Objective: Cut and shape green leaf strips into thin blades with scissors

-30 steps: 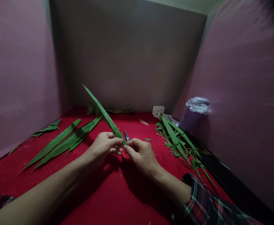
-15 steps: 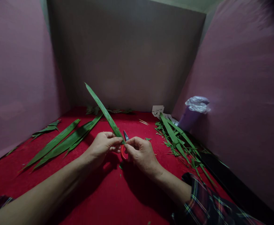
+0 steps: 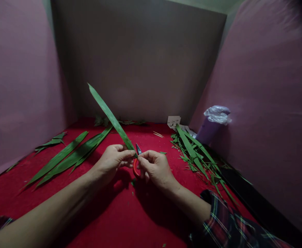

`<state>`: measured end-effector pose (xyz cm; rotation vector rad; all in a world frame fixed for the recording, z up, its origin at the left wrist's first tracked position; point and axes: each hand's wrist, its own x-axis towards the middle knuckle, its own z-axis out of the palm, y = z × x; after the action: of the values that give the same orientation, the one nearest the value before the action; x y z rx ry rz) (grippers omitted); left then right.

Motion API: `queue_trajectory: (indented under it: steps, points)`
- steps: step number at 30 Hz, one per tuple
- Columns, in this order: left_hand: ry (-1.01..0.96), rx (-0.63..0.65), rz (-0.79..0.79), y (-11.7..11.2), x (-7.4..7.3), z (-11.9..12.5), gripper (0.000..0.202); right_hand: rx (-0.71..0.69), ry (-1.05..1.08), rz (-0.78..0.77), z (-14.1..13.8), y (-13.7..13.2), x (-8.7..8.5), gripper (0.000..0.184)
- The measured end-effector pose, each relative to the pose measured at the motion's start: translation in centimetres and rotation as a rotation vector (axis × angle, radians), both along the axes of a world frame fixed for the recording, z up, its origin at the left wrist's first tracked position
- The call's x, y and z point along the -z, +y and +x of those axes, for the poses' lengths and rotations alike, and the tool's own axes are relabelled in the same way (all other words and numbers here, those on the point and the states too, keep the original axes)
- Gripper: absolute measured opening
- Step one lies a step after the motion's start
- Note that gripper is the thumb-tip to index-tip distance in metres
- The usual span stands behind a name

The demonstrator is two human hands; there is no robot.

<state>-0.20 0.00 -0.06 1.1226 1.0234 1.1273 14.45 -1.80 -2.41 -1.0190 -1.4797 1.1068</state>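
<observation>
A long green leaf slants up and to the left from between my hands. My left hand pinches it near its lower end, thumb on top. Just to the right, my right hand has thumb and finger closed on the very tip of that end. Behind and below the fingers lies a pair of scissors with red handles, its dark blades pointing away from me; the hands hide part of it.
Several long leaves lie on the red cloth at the left. At the right is a heap of leaves and scraps, with a purple bin lined with plastic behind it. Thin wooden sticks and white cards lie farther back.
The leaf's upper end has swung a little up and to the left. Both hands stay in nearly the same place, still pinching its lower end.
</observation>
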Motion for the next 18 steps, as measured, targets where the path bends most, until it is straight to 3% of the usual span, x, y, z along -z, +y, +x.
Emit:
queue_trajectory:
  steps: [18]
  points:
    - [0.04, 0.038, 0.027, -0.07, -0.24, 0.06, 0.015, -0.082, 0.088, -0.079, 0.07, 0.12, -0.24, 0.022]
